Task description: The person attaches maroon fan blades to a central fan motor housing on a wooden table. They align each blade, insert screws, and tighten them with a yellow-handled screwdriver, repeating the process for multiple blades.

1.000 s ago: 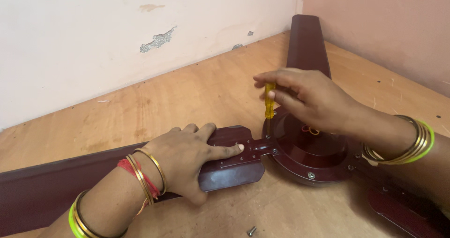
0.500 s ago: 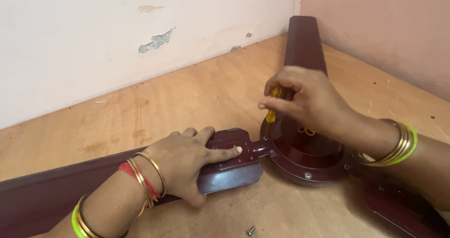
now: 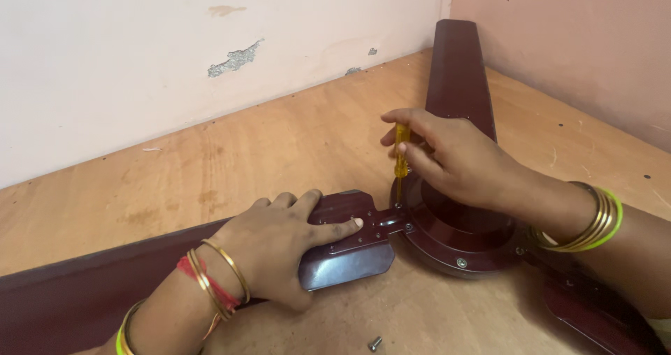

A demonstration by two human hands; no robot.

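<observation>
While the left hand [image 3: 279, 247] pressed flat on the blade [image 3: 346, 247], the right hand's [image 3: 458, 159] fingers gripped the screwdriver [image 3: 400, 161] upright, tip down at the bracket [image 3: 384, 221].

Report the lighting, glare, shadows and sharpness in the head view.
Head view: soft, even light; a pale sheen on the fan blade's rounded end under the left hand; faint shadows beneath both hands on the wooden floor; the right hand and yellow screwdriver are sharp, no noticeable blur.
</observation>
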